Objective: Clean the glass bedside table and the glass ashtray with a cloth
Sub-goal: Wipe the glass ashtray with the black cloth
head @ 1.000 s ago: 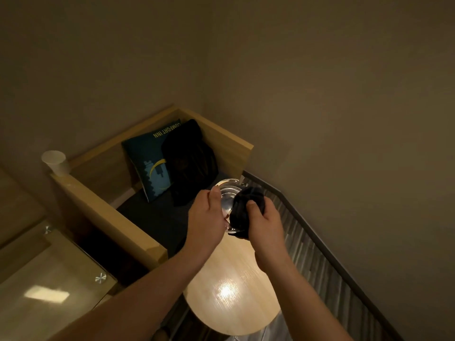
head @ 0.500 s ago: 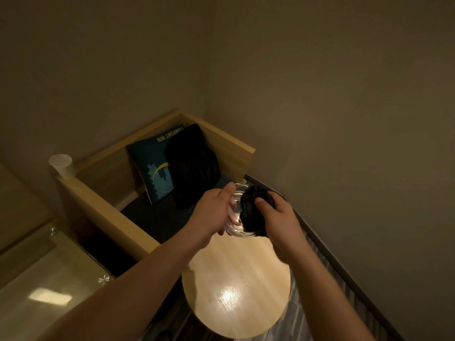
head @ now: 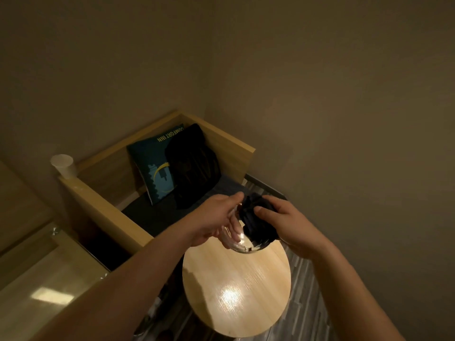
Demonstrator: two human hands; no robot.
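Observation:
A clear glass ashtray point(head: 240, 244) is held in the air above the far edge of a round wooden table, tilted on its side. My left hand point(head: 216, 219) grips its left rim. My right hand point(head: 288, 221) presses a bunched dark cloth point(head: 258, 223) into the ashtray's bowl, covering most of it. The glass bedside table point(head: 37, 286) lies at the lower left, with metal corner studs and a light reflection on its top.
The round wooden table point(head: 236, 289) stands below my hands. A wooden-framed seat point(head: 103, 207) behind holds a blue cushion point(head: 155, 168) and a dark garment point(head: 194, 168). A white paper cup point(head: 63, 166) stands on its armrest. Walls close in at the right and back.
Both hands with the ashtray and cloth have shifted slightly right and down in view. The ashtray has tilted further, and the cloth now sits deeper in its bowl.

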